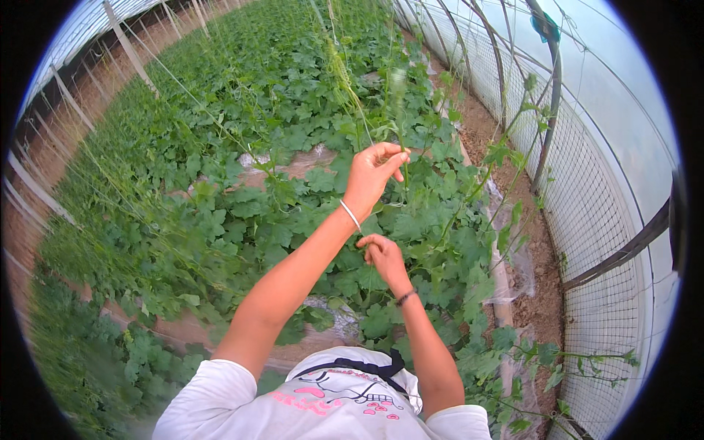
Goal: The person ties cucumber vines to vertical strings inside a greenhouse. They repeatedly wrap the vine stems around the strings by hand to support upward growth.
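In the head view my left hand [379, 168] is raised, its thumb and fingers pinched on a thin green vine stem [406, 173]. The upper part of that stem, above the fingers, is blurred. Lower and to the right, my right hand [382, 256] has its fingers curled close below the left wrist, which wears a light bangle [350, 215]. A thin string or stem seems to pass near the right fingertips; whether they grip it I cannot tell. Broad lobed leaves [324, 181] lie beneath both hands.
Vine plants on strings [192, 99] stretch ahead and to the left. On the right run a bare soil strip [528, 231], a netted greenhouse wall [594, 220] and a curved metal pole [553, 99]. Vine shoots [588, 356] reach out at the lower right.
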The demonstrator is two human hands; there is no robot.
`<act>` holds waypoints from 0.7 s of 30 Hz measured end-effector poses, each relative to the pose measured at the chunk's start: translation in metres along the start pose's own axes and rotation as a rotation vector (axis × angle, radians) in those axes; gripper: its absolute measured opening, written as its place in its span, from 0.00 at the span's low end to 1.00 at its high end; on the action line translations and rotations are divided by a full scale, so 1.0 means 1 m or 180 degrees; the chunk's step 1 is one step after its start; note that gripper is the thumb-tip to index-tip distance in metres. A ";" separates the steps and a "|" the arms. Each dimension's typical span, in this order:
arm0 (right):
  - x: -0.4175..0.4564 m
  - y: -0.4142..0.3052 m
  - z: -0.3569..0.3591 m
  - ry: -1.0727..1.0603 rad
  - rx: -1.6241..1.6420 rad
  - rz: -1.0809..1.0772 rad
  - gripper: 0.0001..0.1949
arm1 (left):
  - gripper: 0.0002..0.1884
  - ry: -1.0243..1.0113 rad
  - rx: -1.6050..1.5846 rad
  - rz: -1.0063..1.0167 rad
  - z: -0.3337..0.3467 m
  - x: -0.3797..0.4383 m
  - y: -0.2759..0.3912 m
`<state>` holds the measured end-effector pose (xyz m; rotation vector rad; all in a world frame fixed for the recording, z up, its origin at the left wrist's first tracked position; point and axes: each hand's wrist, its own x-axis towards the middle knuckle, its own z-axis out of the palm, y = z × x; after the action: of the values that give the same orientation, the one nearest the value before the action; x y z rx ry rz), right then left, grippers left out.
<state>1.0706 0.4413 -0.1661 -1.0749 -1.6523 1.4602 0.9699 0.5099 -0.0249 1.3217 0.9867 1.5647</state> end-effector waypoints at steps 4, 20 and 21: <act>-0.015 -0.064 -0.066 0.1261 0.0562 -0.1111 0.09 | 0.09 -0.0571 0.0029 -0.0156 -0.007 -0.015 -0.004; -0.012 -0.136 -0.131 -0.0050 0.0118 -0.0955 0.07 | 0.12 -0.1140 0.0348 -0.0354 -0.018 -0.062 -0.007; -0.016 -0.140 -0.134 0.0361 0.0135 -0.1059 0.07 | 0.12 -0.1122 0.0318 -0.0382 -0.019 -0.064 -0.006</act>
<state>1.1771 0.4801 -0.0074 -0.7983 -1.6215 1.1908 0.9579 0.4508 -0.0543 1.5148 0.9102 1.1543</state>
